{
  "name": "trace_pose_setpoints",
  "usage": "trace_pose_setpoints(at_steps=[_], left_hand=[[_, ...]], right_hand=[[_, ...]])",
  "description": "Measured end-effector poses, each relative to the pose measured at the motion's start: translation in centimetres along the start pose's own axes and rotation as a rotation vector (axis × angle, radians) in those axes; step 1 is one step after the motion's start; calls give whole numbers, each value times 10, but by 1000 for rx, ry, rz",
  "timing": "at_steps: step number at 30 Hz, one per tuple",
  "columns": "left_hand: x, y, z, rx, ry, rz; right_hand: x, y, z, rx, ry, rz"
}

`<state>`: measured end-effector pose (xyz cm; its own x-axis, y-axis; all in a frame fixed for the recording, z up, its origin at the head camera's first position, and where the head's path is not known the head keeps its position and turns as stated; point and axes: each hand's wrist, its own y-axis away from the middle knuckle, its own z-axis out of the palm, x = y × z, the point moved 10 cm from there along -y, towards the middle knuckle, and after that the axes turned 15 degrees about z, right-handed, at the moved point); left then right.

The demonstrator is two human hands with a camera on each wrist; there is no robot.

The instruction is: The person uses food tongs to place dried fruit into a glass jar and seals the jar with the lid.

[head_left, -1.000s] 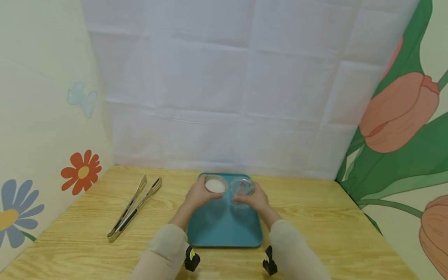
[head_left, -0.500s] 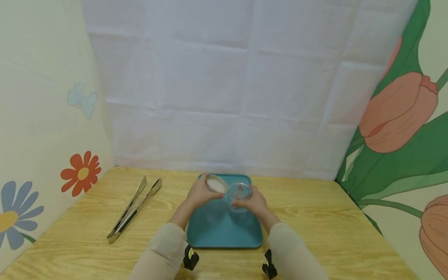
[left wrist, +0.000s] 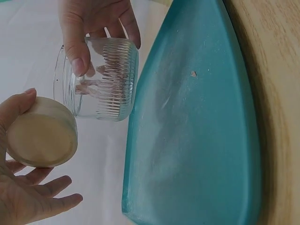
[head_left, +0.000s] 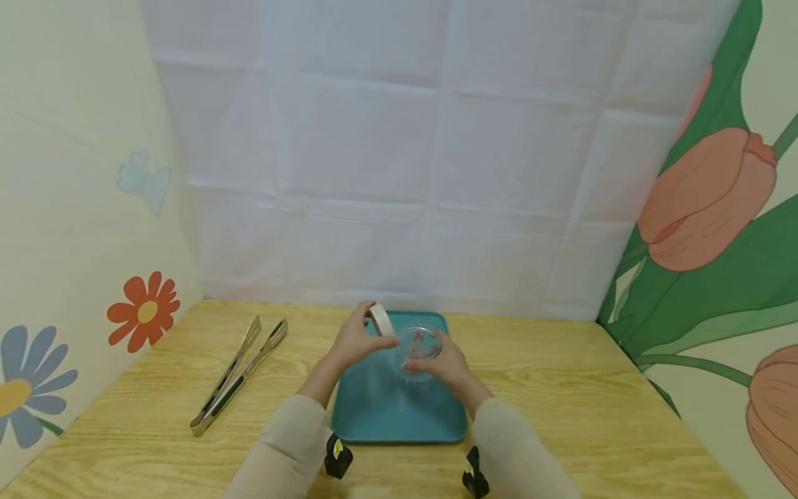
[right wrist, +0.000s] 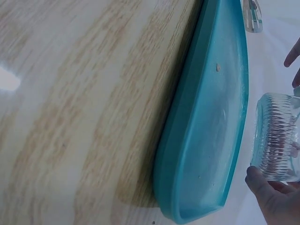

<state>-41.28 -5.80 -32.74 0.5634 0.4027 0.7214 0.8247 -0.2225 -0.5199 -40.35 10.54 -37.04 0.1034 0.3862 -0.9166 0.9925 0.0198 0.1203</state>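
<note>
My left hand (head_left: 355, 343) grips a small round off-white bowl (head_left: 382, 320), turned steeply on its side with its edge toward a glass jar (head_left: 411, 338). Seen from the left wrist, the bowl (left wrist: 42, 133) shows its flat tan underside; its inside is hidden. My right hand (head_left: 447, 362) holds the clear, ribbed jar (left wrist: 119, 79) by its side, thumb across the front. Pinkish pieces (left wrist: 89, 86) lie inside the jar. Bowl and jar are close together above the far part of a teal tray (head_left: 399, 419).
A small light-brown crumb (left wrist: 193, 73) lies on the tray. Metal tongs (head_left: 237, 381) with black grips rest on the wooden table (head_left: 548, 402) to the left. Behind the table hangs a white cloth (head_left: 349, 208).
My left hand has tipped the bowl from nearly level onto its side, toward the jar. The right hand has brought the jar slightly left. A small crumb now shows on the tray.
</note>
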Motion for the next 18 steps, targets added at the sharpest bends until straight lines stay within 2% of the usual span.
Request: trace_pose_setpoints(at_steps=[6,10,14,18], left_hand=[[4,0,3,-7,57,-1],[13,-2,6,-21,88,40],[20,-7,10,-37,53,80],[24,-10,12,-39,-33,79]], right_hand=[[-1,0,2,-10,-23,-23],[-1,0,3,-20,-34,-30],[-2,1,5,-30,-46,-37],[-4,2,9,-67,-60,-44]])
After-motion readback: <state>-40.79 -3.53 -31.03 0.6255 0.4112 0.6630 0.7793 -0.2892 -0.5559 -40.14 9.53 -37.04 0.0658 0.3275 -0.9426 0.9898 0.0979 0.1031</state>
